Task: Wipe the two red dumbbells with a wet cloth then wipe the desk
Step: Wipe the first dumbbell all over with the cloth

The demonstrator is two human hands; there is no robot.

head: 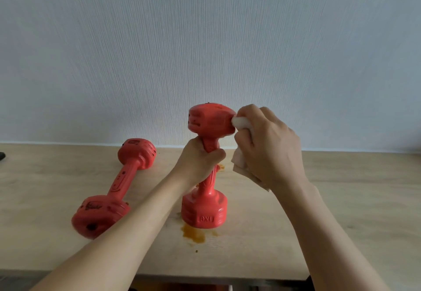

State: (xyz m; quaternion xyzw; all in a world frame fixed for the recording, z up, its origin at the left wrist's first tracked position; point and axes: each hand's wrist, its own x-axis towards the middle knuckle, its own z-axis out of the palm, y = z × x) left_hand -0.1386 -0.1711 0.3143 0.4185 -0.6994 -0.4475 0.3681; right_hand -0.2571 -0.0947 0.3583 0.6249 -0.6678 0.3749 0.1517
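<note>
On the pale wooden desk [341, 199], against a textured grey wall [205, 40]: one red dumbbell [114, 190] lying on its side at left, dotted with dark spots; a second dumbbell [205, 211] standing upright on one end, handle gripped by the curled left hand [198, 160]. At its top head, white cloth [241, 123] pressed, bunched in the clenched right hand [266, 144]. Beneath the base, an orange-brown stain [193, 233].
</note>
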